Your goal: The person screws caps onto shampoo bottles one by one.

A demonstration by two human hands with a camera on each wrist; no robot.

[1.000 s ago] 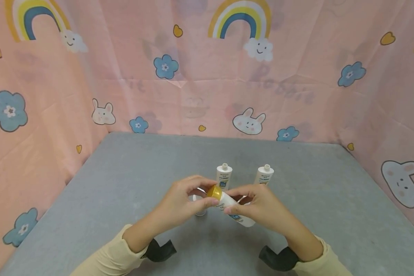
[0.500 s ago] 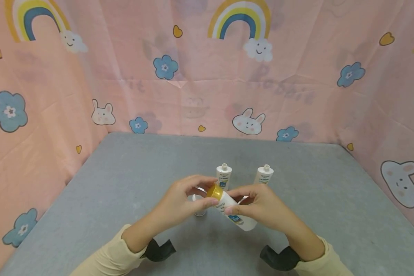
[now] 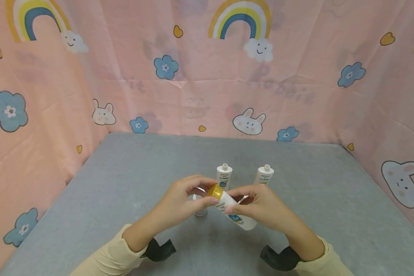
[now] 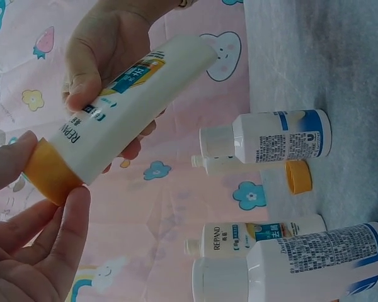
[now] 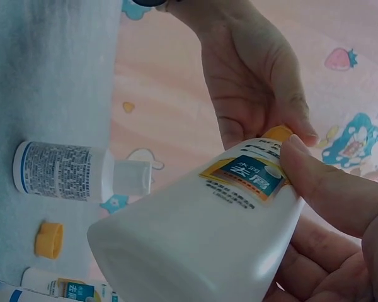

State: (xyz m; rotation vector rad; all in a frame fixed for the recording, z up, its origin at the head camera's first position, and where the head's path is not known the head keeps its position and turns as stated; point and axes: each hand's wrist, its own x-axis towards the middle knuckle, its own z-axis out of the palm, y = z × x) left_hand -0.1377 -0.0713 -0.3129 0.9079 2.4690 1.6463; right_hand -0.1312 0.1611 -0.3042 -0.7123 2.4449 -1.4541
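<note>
My left hand (image 3: 183, 201) pinches the yellow cap (image 4: 53, 171) of a white shampoo bottle, thumb on one side and fingertips on the other. My right hand (image 3: 262, 203) grips the body of that shampoo bottle (image 5: 195, 220), thumb across the front by the teal label. The bottle is tilted above the table, its cap end up and to the left in the head view, its broad base down to the right. In both wrist views the cap sits on the bottle's narrow end.
Two similar uncapped bottles (image 3: 224, 174) (image 3: 265, 174) stand behind the hands on the grey table (image 3: 141, 161). White bottles with blue-edged bases (image 4: 283, 137) (image 4: 321, 261) stand nearby. A loose yellow cap (image 4: 299, 177) lies on the table. Pink printed cloth (image 3: 193, 88) walls the table.
The shampoo bottle has turned slightly in the hands, showing more of its label, and its base has dipped a little. Both hands stay in nearly the same place.
</note>
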